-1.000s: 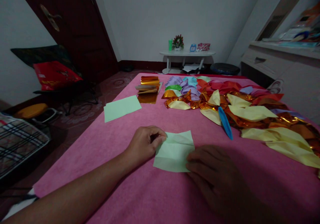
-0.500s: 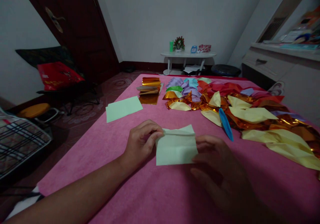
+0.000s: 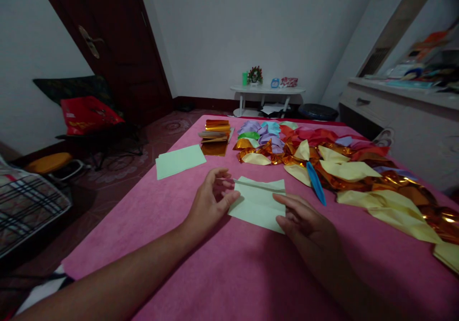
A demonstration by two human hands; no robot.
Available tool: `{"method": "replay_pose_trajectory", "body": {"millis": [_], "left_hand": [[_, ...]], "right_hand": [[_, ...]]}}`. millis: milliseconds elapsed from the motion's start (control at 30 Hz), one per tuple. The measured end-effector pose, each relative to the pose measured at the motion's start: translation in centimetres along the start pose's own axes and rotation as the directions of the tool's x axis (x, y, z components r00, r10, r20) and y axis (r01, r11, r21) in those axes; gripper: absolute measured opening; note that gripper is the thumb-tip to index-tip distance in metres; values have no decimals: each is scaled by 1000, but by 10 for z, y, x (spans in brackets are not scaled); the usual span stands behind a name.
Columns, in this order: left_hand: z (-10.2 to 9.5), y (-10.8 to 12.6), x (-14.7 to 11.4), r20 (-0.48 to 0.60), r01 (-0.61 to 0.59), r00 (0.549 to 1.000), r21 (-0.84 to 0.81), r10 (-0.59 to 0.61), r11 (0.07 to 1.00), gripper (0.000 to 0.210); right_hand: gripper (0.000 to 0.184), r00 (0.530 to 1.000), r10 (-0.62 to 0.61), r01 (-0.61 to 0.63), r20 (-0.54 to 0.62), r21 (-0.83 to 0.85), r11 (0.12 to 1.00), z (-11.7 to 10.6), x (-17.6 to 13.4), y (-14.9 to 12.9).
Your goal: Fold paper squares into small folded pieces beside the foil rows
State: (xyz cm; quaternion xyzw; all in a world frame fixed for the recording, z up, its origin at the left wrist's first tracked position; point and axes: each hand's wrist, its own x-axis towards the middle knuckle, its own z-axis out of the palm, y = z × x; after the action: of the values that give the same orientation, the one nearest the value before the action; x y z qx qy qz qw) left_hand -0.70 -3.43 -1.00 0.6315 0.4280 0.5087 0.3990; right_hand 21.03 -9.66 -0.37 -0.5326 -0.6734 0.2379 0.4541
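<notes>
A pale green sheet of paper (image 3: 258, 205) with crease lines and a narrow folded strip along its far edge lies tilted between my hands, just over the pink cloth. My left hand (image 3: 212, 199) has the sheet's left edge at its thumb, the other fingers curled behind. At the right edge, my right hand (image 3: 308, 223) grips the paper between thumb and fingers. Left of the hands rests a small stack of pale green sheets (image 3: 181, 161). Beyond it stands a pile of shiny gold-orange folded foil paper (image 3: 215, 137).
Folded and crumpled papers in yellow (image 3: 349, 170), red (image 3: 304, 136), purple and gold spread over the right side of the pink-covered table (image 3: 201, 273). A blue folded paper (image 3: 315, 183) lies nearest my right hand. A red bag (image 3: 89, 114) sits on a chair at left.
The sheet has turned slightly, its right side now nearer me. My right hand has closed onto its right edge. My left thumb has slid down the left edge. The view has shifted slightly.
</notes>
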Motion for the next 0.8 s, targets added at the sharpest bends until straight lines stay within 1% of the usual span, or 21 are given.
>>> {"method": "replay_pose_trajectory", "body": {"millis": [33,100,200,233,300,400,467,533,600,667,733,800], "left_hand": [[0,-2,1,10,53,999,-59,-52,997,45],[0,-4,2,46,109,994,-146,-103,983,45],[2,-4,2,115,138,987,-238,-113,961,41],[4,-3,2,123,130,987,-259,-101,957,38],[7,-1,5,120,83,991,-260,-53,962,27],[11,6,15,131,-47,989,-165,69,985,8],[14,13,24,150,-134,977,-112,150,985,13],[16,20,35,137,-186,971,-96,198,978,19],[17,26,44,109,-194,973,-106,206,975,19],[18,30,52,108,-186,974,-128,201,974,13],[18,31,59,136,-154,975,-164,177,974,7],[19,29,62,158,-94,979,-204,128,974,6]], "right_hand": [[29,1000,18,-18,-14,29,999,1,0,1],[29,997,58,-53,-44,100,994,3,-1,4],[29,992,105,-92,-69,179,980,6,0,9],[30,993,101,-87,-62,200,976,7,1,10],[33,998,52,-41,-38,232,972,8,7,8],[37,997,-46,54,-55,170,984,8,19,-4],[38,992,-81,91,-99,99,991,8,29,-14],[36,985,-89,103,-148,90,991,9,38,-22],[35,978,-70,96,-195,124,988,11,44,-23],[35,974,-29,68,-224,168,983,14,46,-20],[36,973,12,36,-230,207,978,19,47,-13],[35,973,52,2,-223,237,971,22,46,-7]]}}
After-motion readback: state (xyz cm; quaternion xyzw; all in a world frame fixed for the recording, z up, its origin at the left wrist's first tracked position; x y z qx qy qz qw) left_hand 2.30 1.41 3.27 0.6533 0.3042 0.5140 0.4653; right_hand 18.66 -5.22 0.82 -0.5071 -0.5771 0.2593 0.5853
